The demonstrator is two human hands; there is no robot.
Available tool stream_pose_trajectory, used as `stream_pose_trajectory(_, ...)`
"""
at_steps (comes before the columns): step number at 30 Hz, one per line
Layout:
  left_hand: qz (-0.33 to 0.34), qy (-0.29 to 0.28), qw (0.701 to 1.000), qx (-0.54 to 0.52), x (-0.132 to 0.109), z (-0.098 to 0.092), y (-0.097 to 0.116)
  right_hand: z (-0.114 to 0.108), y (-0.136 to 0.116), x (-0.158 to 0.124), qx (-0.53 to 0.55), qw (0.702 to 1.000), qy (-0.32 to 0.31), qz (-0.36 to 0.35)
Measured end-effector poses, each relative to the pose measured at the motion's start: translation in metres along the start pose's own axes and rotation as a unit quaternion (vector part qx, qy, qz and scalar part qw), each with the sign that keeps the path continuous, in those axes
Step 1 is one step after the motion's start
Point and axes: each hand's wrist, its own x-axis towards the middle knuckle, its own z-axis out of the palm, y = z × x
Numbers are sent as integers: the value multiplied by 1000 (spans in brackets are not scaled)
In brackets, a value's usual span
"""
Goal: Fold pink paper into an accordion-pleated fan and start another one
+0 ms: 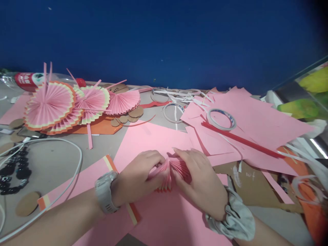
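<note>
Head view of a paper-craft bench. The left hand (138, 176) and the right hand (198, 181) meet at the centre of the frame over a pleated pink paper (170, 171), a small accordion-folded piece spread into a fan with its ribs converging at the lower edge. Both hands are closed in a pinch: the left curls its fingers around the left half of the pleats, and the right lays its fingers flat across the right half. The piece rests on a flat pink sheet (166, 218) on the table, directly in front of the person.

Judged from the grip, the step is gathering and spreading the pleats. It goes best with the converging ends pressed firmly together, the creases stacked evenly, and the outer edges opened by the same amount on each side, so that no rib buckles.

A wristwatch (105, 192) sits on the left wrist and a grey scrunchie (233, 217) on the right. Finished layered fans (48, 104) lie far left; a tape roll (221, 119) and a red strip (241, 139) lie on loose pink sheets to the right.

Both thumbs and the middle of the pleats are covered by the fingers, so any glue or tape at the joint cannot be made out. The forearms are cut off by the lower edge, and the objects at far right are blurred.
</note>
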Motion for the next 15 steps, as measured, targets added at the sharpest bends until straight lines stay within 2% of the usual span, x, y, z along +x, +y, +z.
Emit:
stream_pose_trajectory(5,-105,39,990,-91,5,-5,0,0,5,2,10,999,22,43)
stream_pose_trajectory(8,-131,79,977,-148,4,-4,-4,0,5,3,14,997,29,63)
stream_pose_trajectory(12,-102,184,971,-114,0,-2,-9,0,6,5,15,996,36,80)
stream_pose_trajectory(15,-68,247,965,-54,-3,-1,-10,-3,7,9,-4,995,78,69)
